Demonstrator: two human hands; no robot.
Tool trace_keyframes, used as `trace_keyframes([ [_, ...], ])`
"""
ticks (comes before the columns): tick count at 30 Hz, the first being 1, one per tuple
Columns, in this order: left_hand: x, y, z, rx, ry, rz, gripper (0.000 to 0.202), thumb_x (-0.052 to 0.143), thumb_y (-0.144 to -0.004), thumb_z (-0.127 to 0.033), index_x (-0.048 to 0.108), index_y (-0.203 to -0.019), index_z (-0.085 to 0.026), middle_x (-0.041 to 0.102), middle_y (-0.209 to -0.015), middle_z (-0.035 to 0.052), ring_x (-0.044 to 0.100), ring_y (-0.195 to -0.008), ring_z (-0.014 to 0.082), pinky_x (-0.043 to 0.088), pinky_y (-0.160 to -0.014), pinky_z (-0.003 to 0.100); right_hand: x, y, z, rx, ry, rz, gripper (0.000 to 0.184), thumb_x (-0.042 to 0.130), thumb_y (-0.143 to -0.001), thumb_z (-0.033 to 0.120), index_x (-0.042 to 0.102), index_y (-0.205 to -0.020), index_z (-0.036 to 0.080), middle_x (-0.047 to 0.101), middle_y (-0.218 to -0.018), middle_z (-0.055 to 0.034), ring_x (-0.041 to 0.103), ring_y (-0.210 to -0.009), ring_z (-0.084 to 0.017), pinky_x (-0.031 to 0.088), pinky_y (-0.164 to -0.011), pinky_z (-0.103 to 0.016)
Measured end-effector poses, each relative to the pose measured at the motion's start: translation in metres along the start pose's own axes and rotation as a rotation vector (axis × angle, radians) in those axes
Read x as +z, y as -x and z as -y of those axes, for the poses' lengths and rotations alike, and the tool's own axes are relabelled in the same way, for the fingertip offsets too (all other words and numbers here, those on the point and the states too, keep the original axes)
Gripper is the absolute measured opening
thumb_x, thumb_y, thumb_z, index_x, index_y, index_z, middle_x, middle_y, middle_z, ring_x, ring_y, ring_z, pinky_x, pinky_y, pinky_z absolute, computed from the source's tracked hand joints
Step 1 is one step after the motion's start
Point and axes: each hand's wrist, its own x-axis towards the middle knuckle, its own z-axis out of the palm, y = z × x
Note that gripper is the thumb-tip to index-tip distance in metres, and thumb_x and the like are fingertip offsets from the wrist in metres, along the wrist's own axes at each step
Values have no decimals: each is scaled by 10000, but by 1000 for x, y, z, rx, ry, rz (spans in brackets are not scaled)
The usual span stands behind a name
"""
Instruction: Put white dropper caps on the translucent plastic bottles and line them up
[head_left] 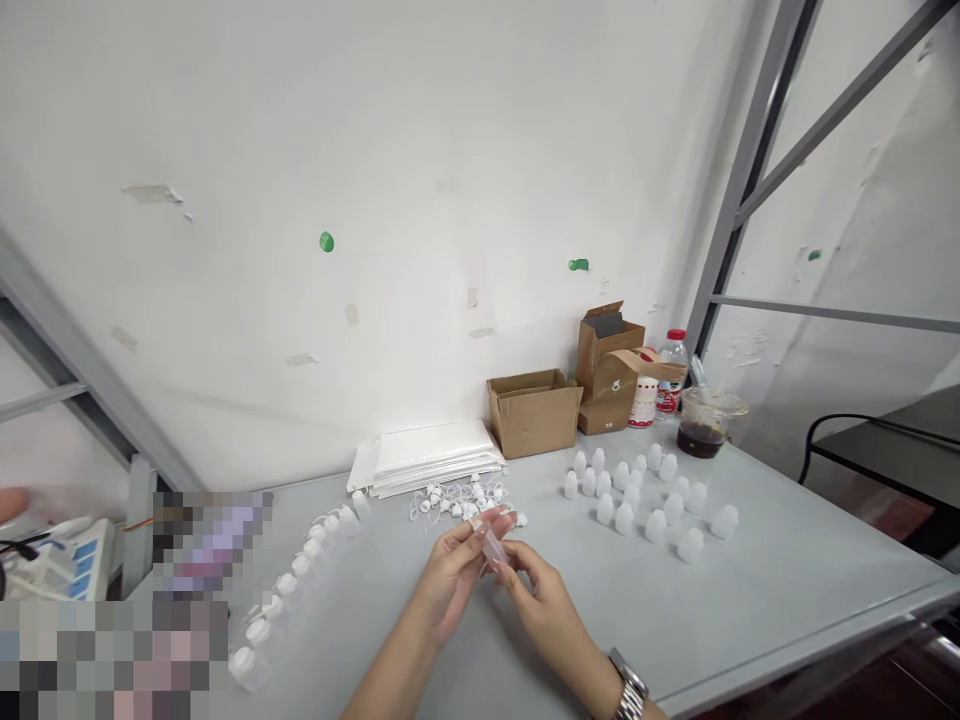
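Left hand [450,572] and right hand [544,600] holding a clear plastic tube [493,548], loose white caps [457,502] beyond

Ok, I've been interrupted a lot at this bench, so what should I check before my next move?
Clear bottle held up off the bench: ok.
Left hand and right hand both on it: ok.
White caps within reach, just beyond the hands: ok.
Watch on the right wrist, apart from the bottle: ok.
Bottle's mouth free of damage: cannot tell, too small and blurred.
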Motion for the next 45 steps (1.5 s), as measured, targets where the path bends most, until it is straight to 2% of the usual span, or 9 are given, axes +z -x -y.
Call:
trace_keyframes([
  [4,0,1,0,-12,21,13,310,607,-738,-299,645,-998,-135,632,-1100,151,469,-1155,283,292,-1005,451,0,0,1,24,-42,-16,199,507,-812,345,597,-855,173,632,-799,-43,549,-744,-178,420,-707,-276],
  [10,0,-1,5,-31,91,11,252,604,-739,-190,647,-986,-164,604,-1156,117,436,-1186,266,309,-996,443,0,2,1,12,10,-76,155,564,-775,328,587,-774,175,628,-723,-21,542,-694,-163,412,-669,-256],
  [15,0,-1,6,-58,118,16,261,609,-729,-157,646,-987,-168,600,-1162,109,433,-1189,256,305,-1003,423,0,2,-1,17,-26,-95,201,573,-763,376,589,-752,175,616,-690,-19,537,-677,-162,420,-661,-259],
  [23,-3,-1,3,-40,125,4,305,569,-765,-332,641,-1009,-163,607,-1152,117,460,-1169,245,303,-1005,375,2,-4,-6,71,-231,-9,293,530,-780,458,579,-780,170,586,-665,-16,539,-634,-151,444,-616,-267],
  [27,-3,-2,3,-32,65,-16,284,614,-737,-259,645,-1004,-167,619,-1134,111,485,-1143,241,332,-974,357,2,-3,-7,73,-207,-17,299,527,-782,459,580,-784,164,595,-694,-21,537,-658,-155,445,-633,-273],
  [32,-2,-2,5,-24,73,7,291,659,-692,-200,655,-983,-181,589,-1185,95,427,-1196,245,336,-971,350,0,-2,-6,76,-227,-29,310,528,-782,467,563,-783,159,578,-675,-17,532,-632,-147,441,-617,-267],
  [35,-2,-1,6,-28,77,27,301,681,-666,-187,661,-966,-180,574,-1206,93,429,-1194,245,336,-981,353,0,-4,-7,71,-281,18,330,521,-778,492,551,-745,165,567,-629,-6,529,-591,-139,441,-601,-269],
  [40,-1,-1,6,-16,76,-5,348,688,-659,-193,641,-1003,-171,618,-1137,111,518,-1106,215,423,-909,303,3,-9,-8,80,-416,136,451,394,-790,599,526,-673,184,548,-534,-4,537,-533,-149,439,-568,-284],
  [45,-3,-2,3,-7,96,15,309,666,-684,-223,650,-979,-133,628,-1117,130,538,-1085,219,420,-920,298,6,-8,-8,97,-437,130,469,370,-783,624,525,-668,197,533,-514,-4,538,-534,-156,425,-557,-283],
])
